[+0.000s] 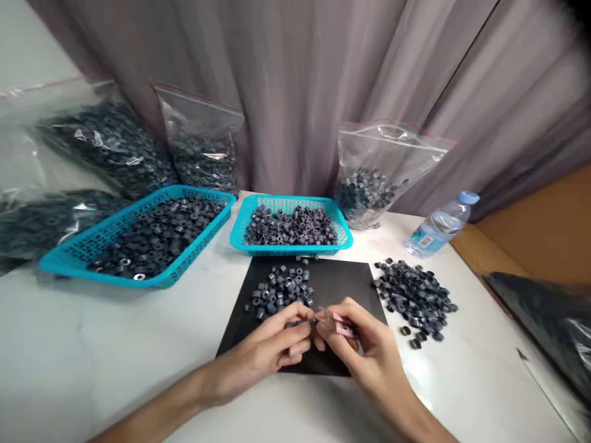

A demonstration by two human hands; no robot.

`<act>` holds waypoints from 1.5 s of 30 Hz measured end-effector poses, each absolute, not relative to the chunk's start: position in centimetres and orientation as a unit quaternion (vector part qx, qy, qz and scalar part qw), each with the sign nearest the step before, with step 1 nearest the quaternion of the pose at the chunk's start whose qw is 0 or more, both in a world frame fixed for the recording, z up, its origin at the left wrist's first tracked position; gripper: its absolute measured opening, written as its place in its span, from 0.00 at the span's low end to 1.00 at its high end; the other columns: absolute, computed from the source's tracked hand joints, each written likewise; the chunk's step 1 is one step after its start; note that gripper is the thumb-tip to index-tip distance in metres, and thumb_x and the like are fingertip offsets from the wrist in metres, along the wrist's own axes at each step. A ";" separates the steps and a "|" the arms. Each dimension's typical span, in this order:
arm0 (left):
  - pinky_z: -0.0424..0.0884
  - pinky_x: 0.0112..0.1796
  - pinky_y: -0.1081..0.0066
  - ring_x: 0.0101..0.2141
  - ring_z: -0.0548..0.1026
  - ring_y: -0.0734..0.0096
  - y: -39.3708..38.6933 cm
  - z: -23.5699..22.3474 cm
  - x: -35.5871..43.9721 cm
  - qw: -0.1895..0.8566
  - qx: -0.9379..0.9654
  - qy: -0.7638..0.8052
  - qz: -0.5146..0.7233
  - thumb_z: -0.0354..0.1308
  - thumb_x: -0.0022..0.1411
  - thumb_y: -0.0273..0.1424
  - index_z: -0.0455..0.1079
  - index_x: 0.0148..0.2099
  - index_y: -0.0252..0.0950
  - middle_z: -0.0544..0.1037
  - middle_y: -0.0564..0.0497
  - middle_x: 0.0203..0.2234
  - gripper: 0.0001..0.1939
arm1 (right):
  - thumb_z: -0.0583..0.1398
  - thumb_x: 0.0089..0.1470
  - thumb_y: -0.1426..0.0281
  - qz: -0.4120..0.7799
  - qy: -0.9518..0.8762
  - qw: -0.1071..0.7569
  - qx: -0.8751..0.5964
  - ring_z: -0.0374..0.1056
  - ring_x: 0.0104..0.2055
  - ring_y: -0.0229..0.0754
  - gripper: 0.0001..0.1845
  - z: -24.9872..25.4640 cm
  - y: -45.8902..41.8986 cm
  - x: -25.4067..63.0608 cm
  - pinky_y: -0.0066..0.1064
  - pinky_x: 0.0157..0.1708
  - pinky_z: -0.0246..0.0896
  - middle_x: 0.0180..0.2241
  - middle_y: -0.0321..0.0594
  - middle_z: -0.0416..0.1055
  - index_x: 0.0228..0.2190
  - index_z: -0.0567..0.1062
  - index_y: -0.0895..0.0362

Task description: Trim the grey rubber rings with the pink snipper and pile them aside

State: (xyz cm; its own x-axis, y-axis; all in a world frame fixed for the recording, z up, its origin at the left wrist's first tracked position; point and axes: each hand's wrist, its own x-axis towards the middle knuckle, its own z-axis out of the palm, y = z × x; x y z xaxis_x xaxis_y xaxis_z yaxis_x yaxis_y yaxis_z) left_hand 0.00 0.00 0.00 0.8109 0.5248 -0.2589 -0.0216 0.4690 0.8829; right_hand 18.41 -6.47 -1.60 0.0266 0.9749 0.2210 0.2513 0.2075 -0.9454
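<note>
My left hand (272, 346) and my right hand (364, 341) meet over the near edge of a black mat (341, 283) on the white table. The left hand's fingers are pinched together at a small dark ring, which is mostly hidden. Pinched in the right hand is a small pink and clear tool (336, 322), its tip pointing at the left fingertips. A small heap of dark grey rings (281, 290) lies on the mat just beyond the hands. A larger heap of rings (413, 295) lies on the table to the right of the mat.
Two turquoise baskets of rings stand behind the mat, a big one (92, 246) at left and a smaller one (341, 231) in the middle. Clear bags of rings (378, 172) lean on the grey curtain. A water bottle (438, 226) lies at right.
</note>
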 end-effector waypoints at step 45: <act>0.60 0.49 0.63 0.43 0.68 0.66 -0.6 0.5 0.4 0.611 0.692 0.352 0.155 0.42 0.73 0.45 0.59 0.43 0.41 0.70 0.53 0.38 0.14 | 0.62 0.60 0.56 0.497 -0.506 0.467 -0.528 0.57 0.30 0.34 0.17 -2.0 -5.6 18.9 0.25 0.30 0.54 0.28 0.33 0.63 0.34 0.73 0.58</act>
